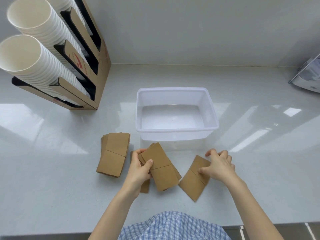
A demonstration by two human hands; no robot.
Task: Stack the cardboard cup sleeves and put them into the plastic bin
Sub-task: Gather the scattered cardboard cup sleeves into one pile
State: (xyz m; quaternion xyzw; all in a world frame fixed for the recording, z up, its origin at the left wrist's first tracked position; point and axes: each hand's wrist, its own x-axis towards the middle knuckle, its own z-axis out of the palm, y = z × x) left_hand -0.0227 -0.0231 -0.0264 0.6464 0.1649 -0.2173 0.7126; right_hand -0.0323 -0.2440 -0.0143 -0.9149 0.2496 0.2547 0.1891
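A translucent plastic bin [176, 130] stands in the middle of the white counter with nothing inside it. My left hand [140, 168] grips a small stack of flat brown cardboard sleeves [162, 168], raised slightly off the counter. Another sleeve [145, 187] lies partly hidden under that hand. My right hand [219, 164] rests fingers-down on a single flat sleeve [194, 183] lying on the counter to the right. To the left lies a neat pile of sleeves [113, 155], untouched.
A cardboard dispenser [97, 70] with two columns of white paper cups [34, 54] stands at the back left. A clear-lidded appliance [308, 75] sits at the right edge. The counter's front edge runs near my checked shirt [173, 226].
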